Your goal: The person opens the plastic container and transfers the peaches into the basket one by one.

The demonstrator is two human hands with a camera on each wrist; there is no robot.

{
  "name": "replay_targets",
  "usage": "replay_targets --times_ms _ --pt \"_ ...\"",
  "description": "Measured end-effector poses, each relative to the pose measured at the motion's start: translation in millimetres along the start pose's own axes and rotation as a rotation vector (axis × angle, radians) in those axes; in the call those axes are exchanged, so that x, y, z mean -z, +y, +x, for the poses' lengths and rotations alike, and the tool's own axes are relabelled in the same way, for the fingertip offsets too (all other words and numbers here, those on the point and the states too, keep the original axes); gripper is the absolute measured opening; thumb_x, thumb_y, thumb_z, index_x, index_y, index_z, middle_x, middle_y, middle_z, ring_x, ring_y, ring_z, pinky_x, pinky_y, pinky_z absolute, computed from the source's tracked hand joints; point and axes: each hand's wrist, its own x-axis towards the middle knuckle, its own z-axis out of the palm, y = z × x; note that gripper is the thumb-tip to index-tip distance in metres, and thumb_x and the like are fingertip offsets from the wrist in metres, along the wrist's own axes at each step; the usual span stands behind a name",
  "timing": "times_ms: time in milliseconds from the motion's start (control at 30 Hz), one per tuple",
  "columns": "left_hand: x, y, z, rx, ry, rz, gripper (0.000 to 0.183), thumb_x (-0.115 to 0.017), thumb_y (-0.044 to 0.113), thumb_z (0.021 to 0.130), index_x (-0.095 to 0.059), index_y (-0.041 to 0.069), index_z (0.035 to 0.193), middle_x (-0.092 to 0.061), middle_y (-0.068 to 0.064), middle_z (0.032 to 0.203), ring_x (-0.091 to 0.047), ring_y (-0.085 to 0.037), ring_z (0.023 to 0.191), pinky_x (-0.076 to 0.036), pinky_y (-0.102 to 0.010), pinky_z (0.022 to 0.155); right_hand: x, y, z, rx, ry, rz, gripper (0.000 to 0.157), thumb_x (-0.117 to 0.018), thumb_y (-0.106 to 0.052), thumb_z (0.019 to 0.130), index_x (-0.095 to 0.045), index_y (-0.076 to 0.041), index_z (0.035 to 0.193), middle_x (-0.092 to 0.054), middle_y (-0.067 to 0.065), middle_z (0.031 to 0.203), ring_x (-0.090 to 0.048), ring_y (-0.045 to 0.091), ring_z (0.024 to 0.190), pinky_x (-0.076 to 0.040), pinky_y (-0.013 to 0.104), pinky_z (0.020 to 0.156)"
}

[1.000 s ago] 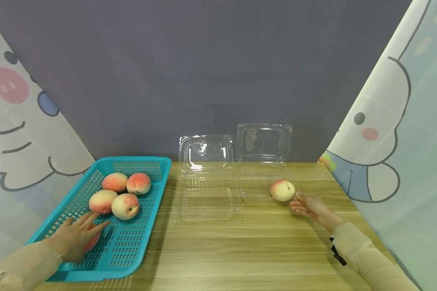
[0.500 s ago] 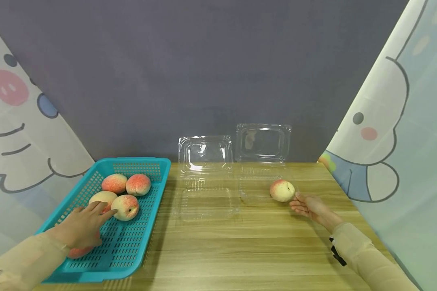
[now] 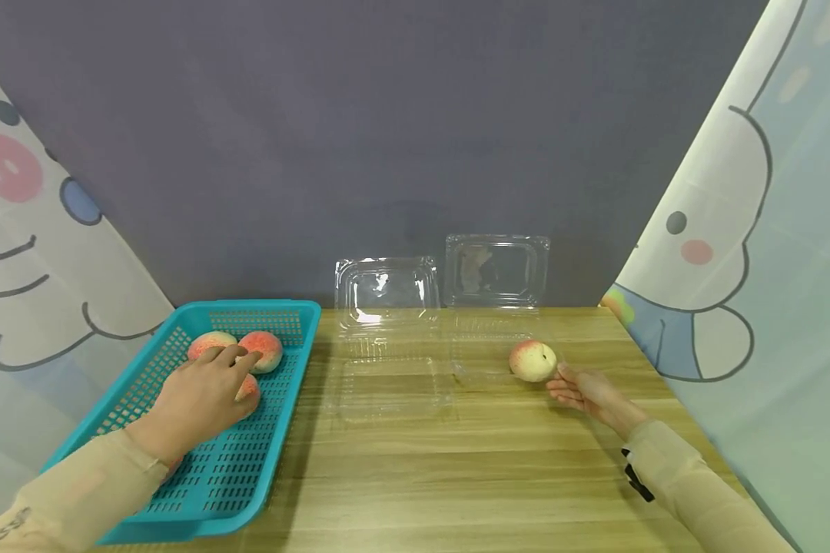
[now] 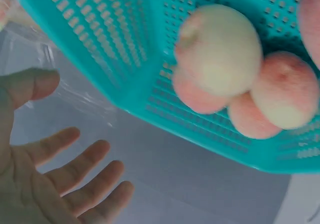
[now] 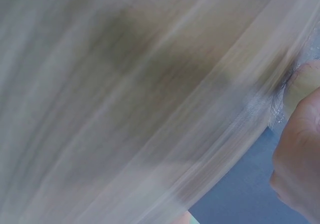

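My left hand (image 3: 204, 399) reaches over the teal basket (image 3: 266, 468), its fingers spread above the peaches. In the left wrist view the hand (image 4: 55, 179) shows straight, parted fingers and an empty palm, with several peaches (image 4: 220, 49) beside it in the basket. Two peaches (image 3: 261, 351) show beyond the fingers in the head view, and another peach (image 3: 249, 393) is partly covered by the hand. On the right, a peach (image 3: 531, 360) sits in a clear plastic clamshell container (image 3: 480, 357). My right hand (image 3: 591, 395) pinches this container's right edge, close to the peach.
A second clear clamshell (image 3: 394, 384) stands left of the first, its lid (image 3: 386, 288) raised against the grey backdrop (image 3: 387, 138). The wooden table (image 3: 415, 476) spreads in front. Cartoon-printed curtains (image 3: 788, 230) flank both sides.
My left hand has moved forward and right over the basket, from the near peach to the farther peaches. The right hand keeps its place at the container's edge. The view has shifted slightly.
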Motion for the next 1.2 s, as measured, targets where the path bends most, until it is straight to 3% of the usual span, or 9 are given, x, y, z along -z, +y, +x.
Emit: replay_targets --times_ms 100,200,500,633,833,1200 --pt "1.7 11.8 6.9 -0.027 0.035 -0.029 0.049 -0.074 0.022 0.068 -0.062 0.003 0.112 -0.061 -0.014 0.105 -0.059 -0.033 0.093 -0.043 -0.031 0.041 0.3 -0.9 0.9 0.002 -0.004 -0.003 0.029 -0.034 -0.025 0.100 -0.044 0.001 0.107 -0.067 -0.003 0.082 -0.066 0.008 0.074 -0.054 0.020 0.071" --pt "0.8 23.7 13.8 -0.058 0.054 -0.071 0.046 -0.075 0.021 0.070 -0.063 0.002 0.110 -0.063 -0.013 0.105 -0.060 -0.033 0.095 -0.051 -0.037 0.051 0.1 -1.0 1.1 -0.002 0.001 -0.005 0.029 -0.034 -0.025 0.100 -0.045 0.001 0.106 -0.067 -0.003 0.081 -0.066 0.008 0.074 -0.054 0.020 0.071" --pt "-6.3 63.9 38.2 -0.180 0.147 -0.174 0.033 -0.071 0.017 0.074 -0.065 0.004 0.104 -0.065 -0.009 0.100 -0.062 -0.027 0.093 -0.055 -0.038 0.071 -2.4 -2.0 -0.3 0.001 -0.010 -0.013 0.029 -0.034 -0.024 0.100 -0.043 0.002 0.108 -0.067 -0.003 0.082 -0.066 0.007 0.074 -0.054 0.019 0.070" --pt "-11.4 84.3 53.2 -0.247 0.178 -0.182 0.032 -0.071 0.019 0.074 -0.066 0.007 0.103 -0.065 -0.007 0.101 -0.062 -0.023 0.092 -0.056 -0.033 0.068 -2.0 -2.1 -0.6 0.006 -0.016 -0.013 0.030 -0.034 -0.024 0.100 -0.043 0.003 0.109 -0.067 -0.003 0.082 -0.066 0.007 0.073 -0.054 0.019 0.070" --pt "-19.0 114.6 77.6 -0.324 0.098 -0.206 0.028 -0.068 0.021 0.078 -0.066 0.012 0.104 -0.064 -0.002 0.100 -0.062 -0.019 0.090 -0.055 -0.029 0.063 -0.3 -1.6 0.3 0.011 -0.023 0.003 0.029 -0.034 -0.023 0.100 -0.044 0.003 0.107 -0.068 -0.003 0.080 -0.066 0.007 0.072 -0.054 0.019 0.069" --pt "-31.3 163.0 127.9 -0.430 -0.033 -0.209 0.029 -0.060 0.025 0.087 -0.062 0.011 0.112 -0.063 -0.004 0.110 -0.063 -0.020 0.095 -0.054 -0.028 0.074 -0.7 -1.5 -0.2 0.015 -0.016 -0.013 0.026 -0.037 -0.024 0.099 -0.046 0.000 0.105 -0.067 -0.003 0.080 -0.065 0.006 0.072 -0.054 0.019 0.070"
